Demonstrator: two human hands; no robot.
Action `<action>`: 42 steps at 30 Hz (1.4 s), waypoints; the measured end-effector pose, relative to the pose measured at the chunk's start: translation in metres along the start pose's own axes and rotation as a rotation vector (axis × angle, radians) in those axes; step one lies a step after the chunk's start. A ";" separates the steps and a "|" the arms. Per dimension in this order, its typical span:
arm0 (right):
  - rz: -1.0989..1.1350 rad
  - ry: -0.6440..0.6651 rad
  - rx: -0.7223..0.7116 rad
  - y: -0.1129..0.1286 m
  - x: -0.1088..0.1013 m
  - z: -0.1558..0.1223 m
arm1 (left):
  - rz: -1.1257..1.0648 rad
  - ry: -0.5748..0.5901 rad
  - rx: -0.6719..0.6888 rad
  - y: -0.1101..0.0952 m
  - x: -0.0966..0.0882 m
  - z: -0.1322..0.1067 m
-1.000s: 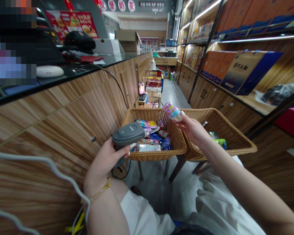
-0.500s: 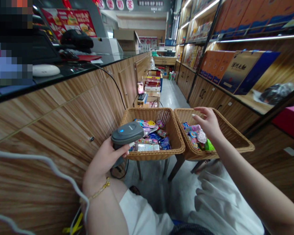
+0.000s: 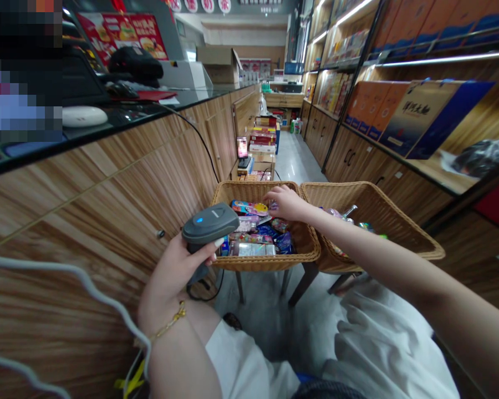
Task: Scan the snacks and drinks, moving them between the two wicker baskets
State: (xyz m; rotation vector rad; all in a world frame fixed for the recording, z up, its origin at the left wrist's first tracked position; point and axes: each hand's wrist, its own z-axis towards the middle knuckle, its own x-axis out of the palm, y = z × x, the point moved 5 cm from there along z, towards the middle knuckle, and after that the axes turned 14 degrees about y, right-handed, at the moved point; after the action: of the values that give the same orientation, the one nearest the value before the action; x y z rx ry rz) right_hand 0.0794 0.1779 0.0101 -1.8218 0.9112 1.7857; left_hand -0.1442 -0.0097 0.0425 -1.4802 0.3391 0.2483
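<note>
The grey scanner (image 3: 211, 223) is gripped by the left hand (image 3: 185, 261), above the left edge of the left basket (image 3: 274, 262). The right hand (image 3: 286, 203) is held, fingers curled, over that basket's far right part; whether anything is pinched cannot be told. Just left of its fingertips, and nearer to it than to the left hand, a colourful packet (image 3: 249, 208) is laid lengthwise, roughly along the far edge.

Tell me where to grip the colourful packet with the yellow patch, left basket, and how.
Probably across the narrow middle of the colourful packet, from above: it lies lengthwise left to right, middle uncovered, with the right hand near its right end.
</note>
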 end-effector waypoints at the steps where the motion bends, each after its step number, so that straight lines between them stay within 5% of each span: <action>1: -0.039 0.047 -0.010 0.005 0.003 0.010 | -0.004 -0.007 -0.007 0.001 -0.001 0.000; 11: -0.126 0.161 -0.041 0.045 0.021 0.096 | -0.059 -0.058 -0.056 0.010 -0.009 -0.004; 17: -0.163 0.170 -0.059 0.072 0.031 0.119 | -0.094 -0.061 -0.052 0.009 -0.009 -0.004; 30: -0.133 0.062 0.057 0.048 0.005 0.088 | -0.091 -0.039 -0.028 0.001 -0.006 -0.005; 42: -0.143 0.195 -0.075 0.010 -0.019 0.041 | -0.102 -0.016 0.004 0.000 -0.001 -0.002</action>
State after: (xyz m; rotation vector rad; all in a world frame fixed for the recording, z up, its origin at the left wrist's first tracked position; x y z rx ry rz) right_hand 0.0441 0.2032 0.0274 -2.0811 0.7705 1.5968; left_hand -0.1457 -0.0119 0.0428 -1.4862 0.2502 0.1773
